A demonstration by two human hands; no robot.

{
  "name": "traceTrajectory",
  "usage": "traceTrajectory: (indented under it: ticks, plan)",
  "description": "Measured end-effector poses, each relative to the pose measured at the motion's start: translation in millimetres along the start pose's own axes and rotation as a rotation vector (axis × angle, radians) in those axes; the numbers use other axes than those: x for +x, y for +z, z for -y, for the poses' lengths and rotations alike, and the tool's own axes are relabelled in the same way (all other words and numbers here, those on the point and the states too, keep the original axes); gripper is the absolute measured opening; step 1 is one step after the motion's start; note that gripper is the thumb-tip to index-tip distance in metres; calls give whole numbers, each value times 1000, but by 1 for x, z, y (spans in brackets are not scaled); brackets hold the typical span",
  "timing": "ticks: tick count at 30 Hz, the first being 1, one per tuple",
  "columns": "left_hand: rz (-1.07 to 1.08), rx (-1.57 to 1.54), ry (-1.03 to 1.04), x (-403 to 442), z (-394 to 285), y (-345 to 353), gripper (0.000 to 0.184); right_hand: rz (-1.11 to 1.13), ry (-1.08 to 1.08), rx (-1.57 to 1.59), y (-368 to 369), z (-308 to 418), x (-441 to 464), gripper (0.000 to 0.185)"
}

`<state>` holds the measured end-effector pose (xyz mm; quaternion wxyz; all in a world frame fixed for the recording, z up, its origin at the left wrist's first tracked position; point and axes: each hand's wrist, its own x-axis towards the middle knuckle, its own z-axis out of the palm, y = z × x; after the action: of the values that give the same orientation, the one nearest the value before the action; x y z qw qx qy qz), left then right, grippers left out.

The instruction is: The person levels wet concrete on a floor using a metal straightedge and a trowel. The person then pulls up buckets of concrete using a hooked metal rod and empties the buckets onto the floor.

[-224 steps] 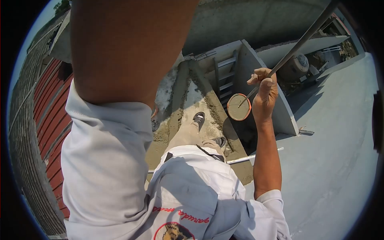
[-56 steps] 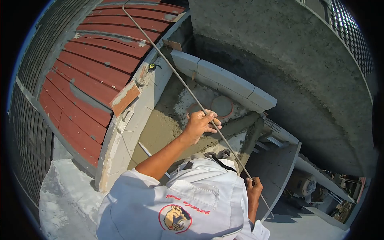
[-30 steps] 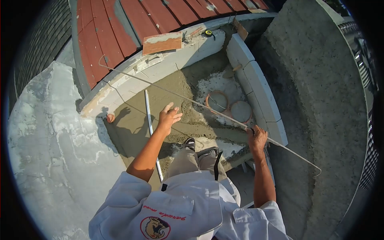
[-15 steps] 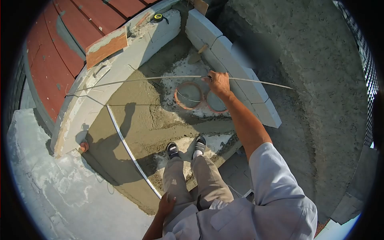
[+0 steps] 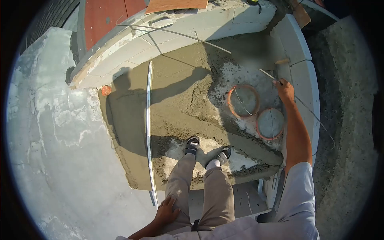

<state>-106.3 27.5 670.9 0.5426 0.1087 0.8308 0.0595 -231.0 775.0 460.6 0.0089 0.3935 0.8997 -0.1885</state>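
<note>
My right hand is closed round a long thin metal rod, held out at arm's length beside the right block wall. The rod runs from over the left wall to past the right wall, both ends bent; a blurred patch hides a short piece of it. Below the rod, left of my right hand, two round orange-rimmed buckets stand on the floor, the larger one with a wire handle across it. My left hand rests on my thigh with fingers apart, holding nothing. Near it lies a long pale straightedge on wet mortar.
Curved light block walls border the mortar floor at the back and right. An orange board and a tape measure lie on the back wall. An orange pipe end shows at the left. Shadows cross the mortar.
The rod, earlier held by both hands, is now in my right hand alone, which has moved outward to the right wall. My left hand has dropped to my thigh. The view has turned.
</note>
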Motion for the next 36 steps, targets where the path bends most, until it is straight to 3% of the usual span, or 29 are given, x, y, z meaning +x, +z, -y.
traceTrajectory:
  ticks: [7,10,13,15,16,17,18,20,22,24,27,31,34,36]
  plan:
    - [-40,-33,-18,-1,-12,8,73,12,-8,-47,26,-17,14,46]
    - [-49,-41,-18,-1,-12,9,72,-110,-52,-75,20,-4,2,37]
    - [-89,-77,-21,-2,-13,7,63,-403,-194,-216,7,19,-32,43]
    - [-143,-89,27,-4,-8,10,50,-197,-192,208,-5,37,-84,44]
    - [-171,-96,52,-4,-5,10,44,29,-140,311,-20,57,-129,43]
    - [-155,-99,39,-5,-4,9,40,166,-235,447,-23,67,-178,39]
    - [-141,-101,29,-2,-4,6,37,421,-158,555,-19,62,-230,33]
    - [-118,-67,15,3,-4,3,31,1029,62,297,-31,72,-334,52]
    - [-106,6,15,13,-2,5,28,1347,13,114,-27,67,-432,58]
    - [-54,37,25,22,2,5,28,1396,-87,41,-35,70,-501,54]
    - [17,73,-23,22,-19,-20,29,1351,132,267,-36,60,-515,49]
    - [171,127,49,30,-1,-30,38,1556,-2,450,-85,89,-502,38]
    - [625,-5,129,11,-31,-97,43,1607,-158,379,-89,90,-526,37]
    - [814,55,144,6,-36,-118,43,1578,-185,296,-83,90,-522,39]
